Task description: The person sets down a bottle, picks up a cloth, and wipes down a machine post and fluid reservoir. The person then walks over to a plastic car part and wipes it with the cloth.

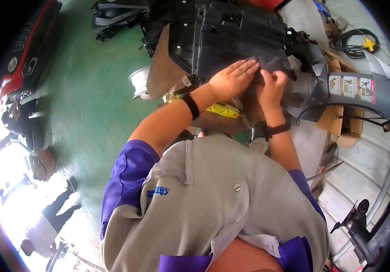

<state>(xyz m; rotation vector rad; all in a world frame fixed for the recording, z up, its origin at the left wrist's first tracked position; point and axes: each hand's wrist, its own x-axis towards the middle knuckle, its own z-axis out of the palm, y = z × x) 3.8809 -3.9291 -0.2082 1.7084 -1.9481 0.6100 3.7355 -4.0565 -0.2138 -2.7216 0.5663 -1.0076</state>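
My left hand (235, 80) lies nearly flat, fingers stretched out, on a dark cloth-like piece (271, 64) at the near edge of a large black plastic panel (231, 41). Beside it on the right, my right hand (271, 88) has its fingers curled at the same dark piece; what they pinch is partly hidden. A brown flat panel (162, 68) stands left of my hands. Below them lies a yellow packet (223, 109).
A white wheel rim (139, 81) is at the left of the brown panel. Cardboard boxes (330, 120), a grey machine arm (387, 95) and a coiled black cable (354, 41) are at the right. A red vehicle (16, 68) and a person (41, 235) are far left.
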